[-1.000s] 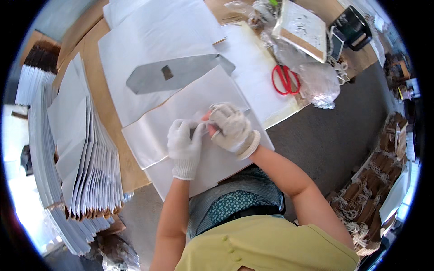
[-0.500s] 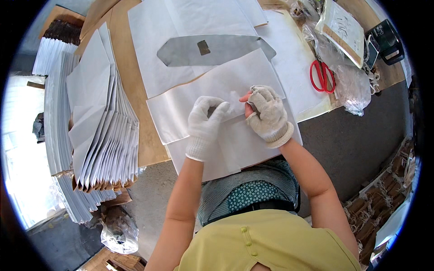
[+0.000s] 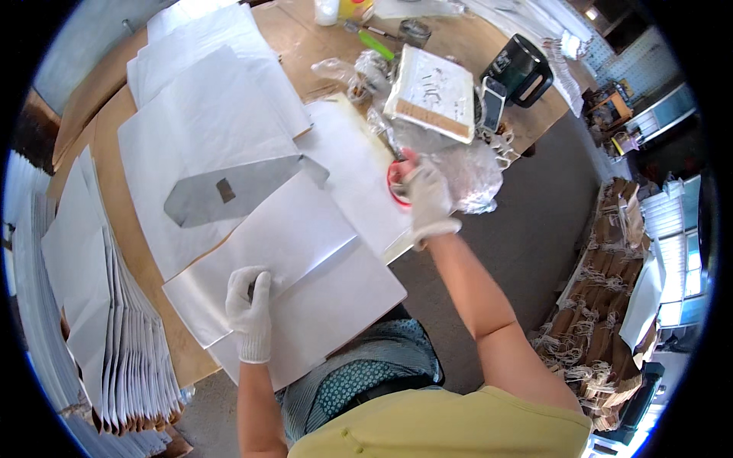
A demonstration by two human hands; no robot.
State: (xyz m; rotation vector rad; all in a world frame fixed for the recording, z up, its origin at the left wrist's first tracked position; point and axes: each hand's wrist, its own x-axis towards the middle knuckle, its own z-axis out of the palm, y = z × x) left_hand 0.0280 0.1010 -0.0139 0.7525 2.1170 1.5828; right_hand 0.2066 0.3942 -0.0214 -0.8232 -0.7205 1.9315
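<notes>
In a white knit glove, my left hand rests on a folded white paper sheet, its thumb and forefinger curled together; I cannot make out what is between them. My gloved right hand, with bare fingertips showing, is closed at the red handles of the scissors and somewhat blurred. The scissors' blades run up beside clear plastic. Beyond the folded flap lies a long grey plate with pointed ends and a small dark patch, on top of more white sheets.
A fanned stack of folded white papers with brown edges stands at left. At right are a crumpled plastic bag, a white packet, a phone and a dark mug. Bundles of tied brown stacks line the far right floor.
My right hand has moved from the paper beside my left hand out to the scissors at right. My left hand stays on the paper. The view has swung to the right.
</notes>
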